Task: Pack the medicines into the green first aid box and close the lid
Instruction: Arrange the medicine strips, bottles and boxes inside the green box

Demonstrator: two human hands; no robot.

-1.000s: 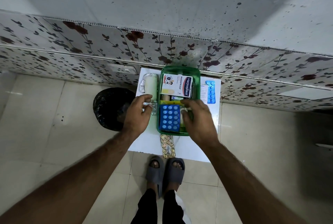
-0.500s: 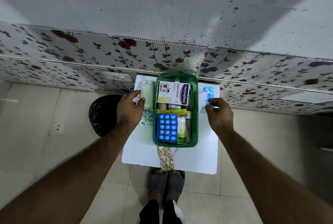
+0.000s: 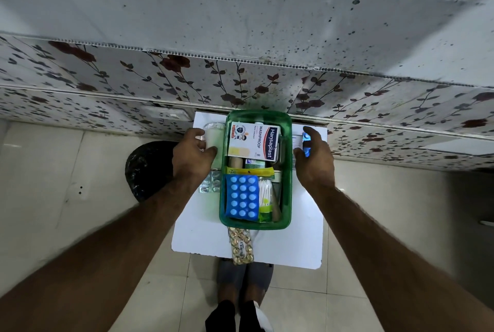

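The green first aid box [image 3: 286,192] stands open on a small white table [image 3: 197,230]. Inside lie a Hansaplast carton [image 3: 254,141], a blue blister pack [image 3: 242,196], cotton buds and other small packs. My left hand [image 3: 192,156] grips a white roll in clear wrap [image 3: 215,135] just left of the box. My right hand [image 3: 314,160] closes around a small blue tablet strip [image 3: 306,141] right of the box. A silver blister strip [image 3: 211,184] lies left of the box. A gold tablet strip [image 3: 240,247] lies in front of it.
A black bin bag [image 3: 144,171] sits on the floor left of the table. A floral-patterned wall panel [image 3: 240,80] rises right behind the table. My feet in grey sandals [image 3: 244,274] stand at the table's front edge on a tiled floor.
My left hand moved from the box's left edge up to the white roll and closed on it. My right hand left the box and went right onto the blue tablet strip.
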